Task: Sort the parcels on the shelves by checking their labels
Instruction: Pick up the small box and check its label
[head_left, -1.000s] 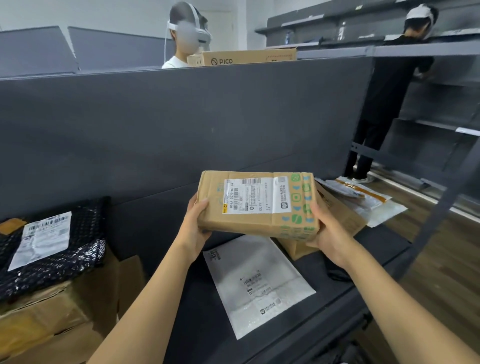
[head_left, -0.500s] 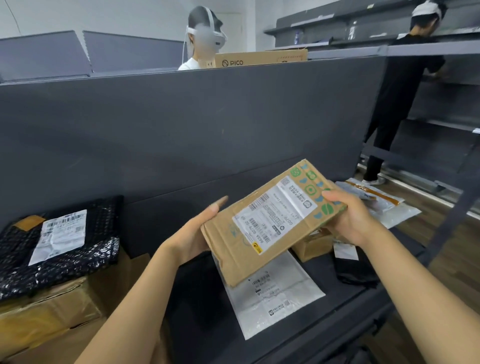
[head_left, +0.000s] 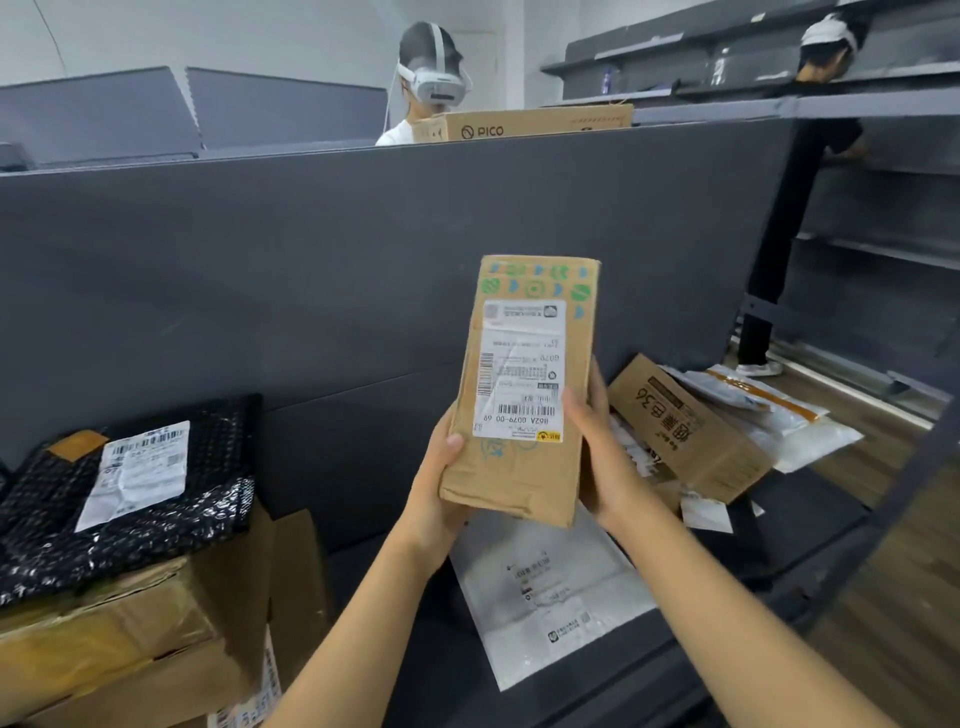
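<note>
A flat brown cardboard parcel (head_left: 524, 467) with a white shipping label and green and blue printed shapes stands upright in the air in front of the grey shelf back. My left hand (head_left: 441, 488) grips its lower left edge, thumb on the front face. My right hand (head_left: 602, 457) grips its lower right edge, fingers curled round the side. The label faces me, turned sideways. Under it a white poly mailer (head_left: 540, 592) lies flat on the dark shelf (head_left: 779, 525).
A black bubble mailer (head_left: 130, 488) rests on brown boxes (head_left: 119, 644) at the left. A printed brown box (head_left: 691, 431) and white bags (head_left: 779, 410) lie at the right. Two people stand beyond the grey panel (head_left: 311, 260), one with a PICO box (head_left: 524, 122).
The parcel has turned from lying level to standing on end, label still toward me. My left hand, open half a second ago, now grips its lower left edge.
</note>
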